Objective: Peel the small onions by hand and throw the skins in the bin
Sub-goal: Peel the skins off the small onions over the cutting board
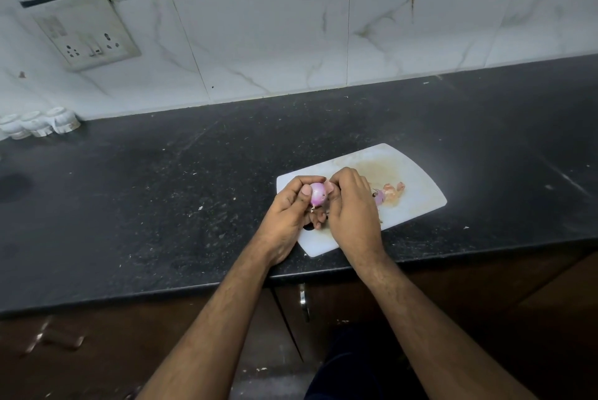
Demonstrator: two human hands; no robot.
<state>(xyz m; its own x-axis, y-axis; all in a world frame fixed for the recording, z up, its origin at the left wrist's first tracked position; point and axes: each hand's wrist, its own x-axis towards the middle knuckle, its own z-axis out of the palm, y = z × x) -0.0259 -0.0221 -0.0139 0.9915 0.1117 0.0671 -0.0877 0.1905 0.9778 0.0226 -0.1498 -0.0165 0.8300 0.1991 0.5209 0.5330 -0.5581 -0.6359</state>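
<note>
So over the near-left end of the white rectangular plastic cutting board (417, 179), the left hand (288, 215) has its fingers and thumb curled round a small, shiny pinkish-purple onion (317, 194), holding it just above the board. The right hand (351, 205) is right up against it, fingertips pinching a loose pale-pink flap of skin (329, 186) at the onion's top. Behind the right hand, on the board's stained middle, sits a little heap of papery orange-pink skins (392, 192), and the board lies on a speckled black stone counter (161, 189).
</note>
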